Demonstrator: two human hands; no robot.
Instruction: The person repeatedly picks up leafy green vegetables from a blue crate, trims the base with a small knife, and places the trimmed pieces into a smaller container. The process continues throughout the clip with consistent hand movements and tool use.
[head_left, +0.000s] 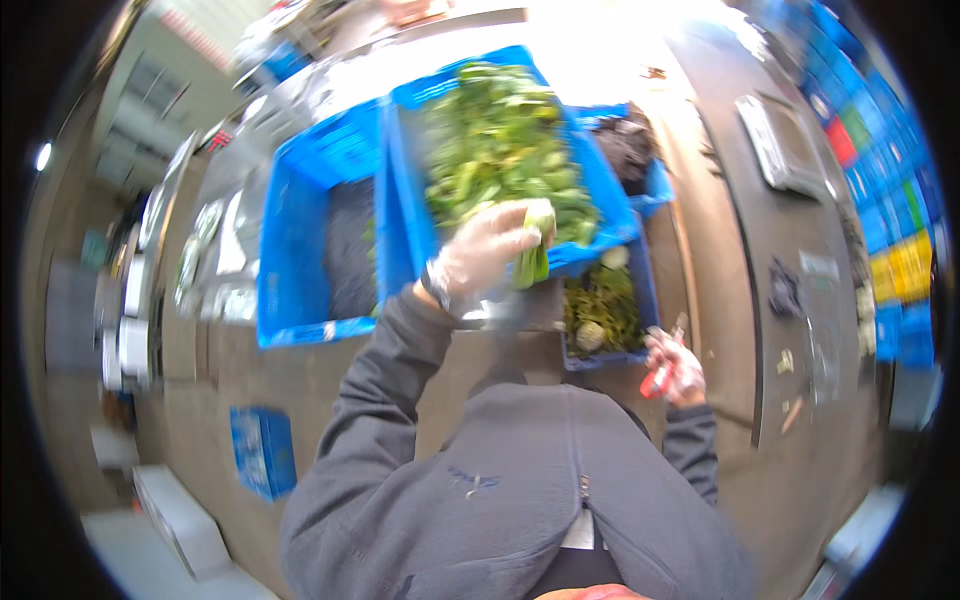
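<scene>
My left hand (487, 247), in a clear glove, grips a small leafy green vegetable (537, 240), its pale stem end up and its leaves hanging down. Beneath and beyond it stands a blue plastic crate (619, 225) heaped with leafy greens (502, 142). Off to the right, my gloved right hand (675, 371) holds a red-handled cutting tool (657, 381); blur hides its exact kind. That hand is by the corner of a smaller blue crate (604, 364) holding yellowed leaves and trimmings (604, 304).
Left of the full crate is another blue crate (296, 247) with a dark bottom and a few leaves at its right side. A small crate (660, 187) holds a dark plastic bag (624, 150). A scale (784, 142) sits on the right-hand table (739, 225). A blue box (262, 452) stands on the floor.
</scene>
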